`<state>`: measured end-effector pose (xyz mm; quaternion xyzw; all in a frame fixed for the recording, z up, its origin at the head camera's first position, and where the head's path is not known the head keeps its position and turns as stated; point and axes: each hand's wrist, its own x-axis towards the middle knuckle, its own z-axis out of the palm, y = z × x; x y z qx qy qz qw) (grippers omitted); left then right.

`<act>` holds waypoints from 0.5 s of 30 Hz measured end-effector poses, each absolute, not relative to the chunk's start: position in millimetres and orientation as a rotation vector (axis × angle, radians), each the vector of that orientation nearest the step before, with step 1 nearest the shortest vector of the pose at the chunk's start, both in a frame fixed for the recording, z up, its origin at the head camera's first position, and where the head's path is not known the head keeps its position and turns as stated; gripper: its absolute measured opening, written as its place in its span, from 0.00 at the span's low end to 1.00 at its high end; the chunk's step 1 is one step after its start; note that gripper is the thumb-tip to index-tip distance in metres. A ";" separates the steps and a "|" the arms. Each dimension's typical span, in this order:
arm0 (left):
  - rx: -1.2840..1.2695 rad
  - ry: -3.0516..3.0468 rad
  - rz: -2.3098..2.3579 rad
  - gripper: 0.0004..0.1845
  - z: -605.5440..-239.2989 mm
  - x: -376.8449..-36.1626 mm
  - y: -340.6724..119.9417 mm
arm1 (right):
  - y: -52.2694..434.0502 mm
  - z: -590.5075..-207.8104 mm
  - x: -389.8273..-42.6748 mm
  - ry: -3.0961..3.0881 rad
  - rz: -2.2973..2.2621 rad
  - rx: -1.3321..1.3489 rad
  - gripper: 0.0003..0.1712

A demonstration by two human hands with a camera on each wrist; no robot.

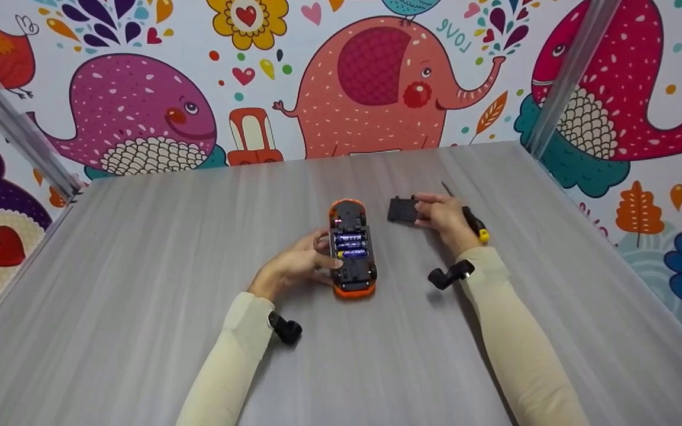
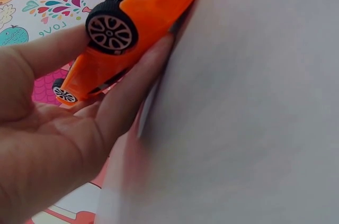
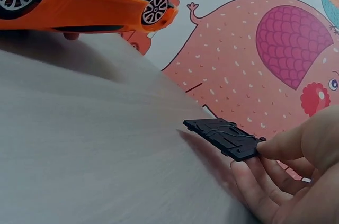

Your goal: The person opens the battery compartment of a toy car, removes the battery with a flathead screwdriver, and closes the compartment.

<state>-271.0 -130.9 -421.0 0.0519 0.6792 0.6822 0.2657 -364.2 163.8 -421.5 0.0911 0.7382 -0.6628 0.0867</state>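
**One upturned toy car point(image 1: 354, 273), three batteries point(image 1: 351, 245)**

Over one bench point(image 1: 122, 284), the left hand point(image 1: 298, 260) grips the orange toy car, its batteries bared underneath. Farther right, the right hand point(image 1: 444, 220) pinches one black cover point(image 1: 401, 209); beside that hand lies one screwdriver point(image 1: 475, 222).

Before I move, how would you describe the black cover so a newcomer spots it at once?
On the grey table, find the upturned orange toy car. Just right of it in the head view, the right hand pinches the black cover by one edge. It is thin, flat and roughly rectangular, unlike the long, yellow-ended screwdriver beside that hand.
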 end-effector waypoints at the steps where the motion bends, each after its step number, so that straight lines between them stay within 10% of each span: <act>1: 0.145 1.833 1.843 0.44 -420.9 -271.4 -131.0 | 163.8 -421.6 -364.4 2.196 -1.971 0.271 0.25; 15: 0.134 1.844 1.839 0.44 -420.3 -271.1 -131.3 | 160.1 -420.1 -363.6 2.234 -1.947 0.337 0.24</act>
